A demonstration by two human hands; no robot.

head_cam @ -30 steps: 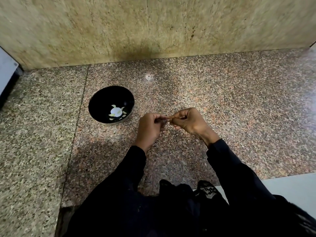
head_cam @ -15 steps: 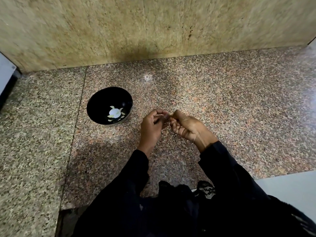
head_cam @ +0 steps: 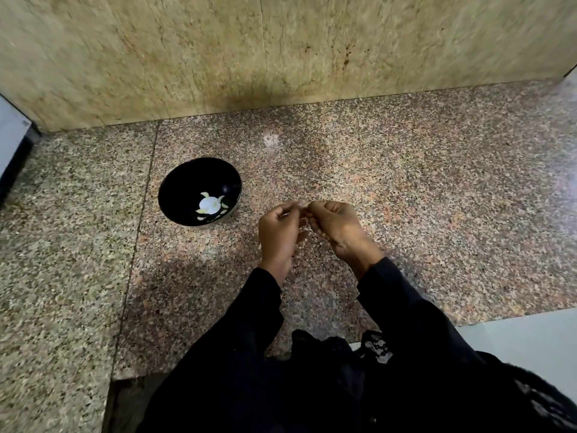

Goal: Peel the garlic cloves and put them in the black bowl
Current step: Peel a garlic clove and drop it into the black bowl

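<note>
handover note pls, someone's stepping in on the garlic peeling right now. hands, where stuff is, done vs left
Left hand: fingers curled, pinching a small pale piece at its fingertips, likely a garlic clove; too blurred to be sure.
Right hand: fingers curled, pinching the same piece from the other side, fingertips meeting the left's.
Both hands are above the granite counter, right of the black bowl.
Done: the bowl holds several pale pieces, apparently peeled cloves.
Left: finish peeling the clove in hand and drop it in the bowl. No other unpeeled cloves are in view.
</note>
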